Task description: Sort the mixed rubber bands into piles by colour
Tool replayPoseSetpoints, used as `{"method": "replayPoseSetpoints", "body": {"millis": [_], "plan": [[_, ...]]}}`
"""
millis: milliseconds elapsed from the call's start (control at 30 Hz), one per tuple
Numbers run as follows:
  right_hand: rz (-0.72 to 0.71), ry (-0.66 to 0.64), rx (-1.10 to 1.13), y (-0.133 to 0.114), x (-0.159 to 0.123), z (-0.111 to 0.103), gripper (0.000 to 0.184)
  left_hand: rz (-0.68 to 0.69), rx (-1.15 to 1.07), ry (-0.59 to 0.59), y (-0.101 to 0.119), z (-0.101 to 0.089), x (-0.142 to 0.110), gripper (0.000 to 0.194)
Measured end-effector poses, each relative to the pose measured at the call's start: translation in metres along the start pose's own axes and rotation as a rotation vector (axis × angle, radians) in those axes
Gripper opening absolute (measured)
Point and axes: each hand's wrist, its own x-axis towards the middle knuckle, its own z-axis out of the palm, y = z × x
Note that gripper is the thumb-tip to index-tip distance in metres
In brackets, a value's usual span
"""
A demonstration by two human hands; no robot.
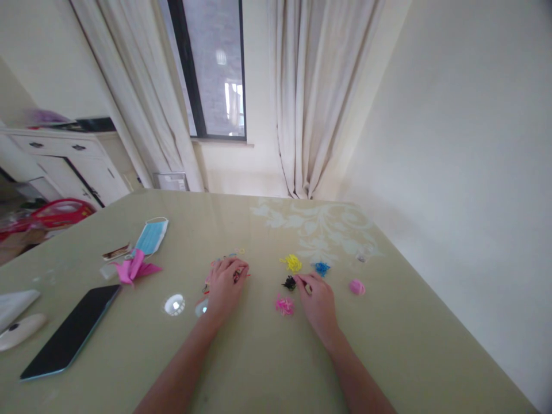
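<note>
Four small heaps of thin, band-like pieces lie on the glossy greenish-beige table (pixel 259 362): a bright yellow heap (pixel 292 263), a blue heap (pixel 321 268), a black heap (pixel 288 282) and a pink heap (pixel 284 305). The right hand (pixel 319 300) has its thumb and forefinger tips near each other, at the right edge of the black heap; I cannot tell if they are closed on a piece. The left hand (pixel 225 288) is bent over a scattered multicoloured pile of similar pieces (pixel 207 286) and covers part of it; its fingers are curled, but how firmly they grip, I cannot tell. To the right of the right hand is a round pink lump (pixel 357 287). Well to the left are a folded bright pink object (pixel 134 268), a light blue face mask (pixel 150 237) and a flat black-screened device (pixel 71 333).
</note>
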Motion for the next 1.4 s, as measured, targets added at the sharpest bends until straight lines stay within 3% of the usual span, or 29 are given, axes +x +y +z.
{"method": "replayPoseSetpoints", "body": {"millis": [133, 267, 467, 600, 733, 1067, 1400], "plan": [[-0.022, 0.041, 0.042, -0.007, 0.0, -0.004, 0.047, -0.178, -0.455, 0.1, 0.002, -0.003, 0.0, 0.029], [-0.037, 0.079, 0.108, -0.015, -0.001, -0.007, 0.043, -0.32, -0.934, 0.054, 0.014, -0.009, -0.008, 0.041], [-0.062, 0.055, 0.279, -0.037, -0.009, -0.011, 0.035, -0.309, -1.359, -0.097, 0.043, -0.018, -0.024, 0.036], [-0.153, 0.02, 0.38, -0.049, -0.018, -0.013, 0.03, -0.27, -1.317, -0.257, 0.055, -0.017, -0.033, 0.033], [-0.217, 0.051, 0.396, -0.055, -0.023, -0.013, 0.027, -0.226, -1.238, -0.339, 0.058, -0.011, -0.039, 0.032], [-0.286, 0.042, 0.358, -0.059, -0.024, -0.016, 0.015, -0.217, -1.158, -0.362, 0.058, -0.01, -0.037, 0.033], [-0.168, -0.041, 0.499, -0.062, -0.025, -0.018, 0.026, -0.142, -1.08, -0.406, 0.066, -0.014, -0.037, 0.036]]}}
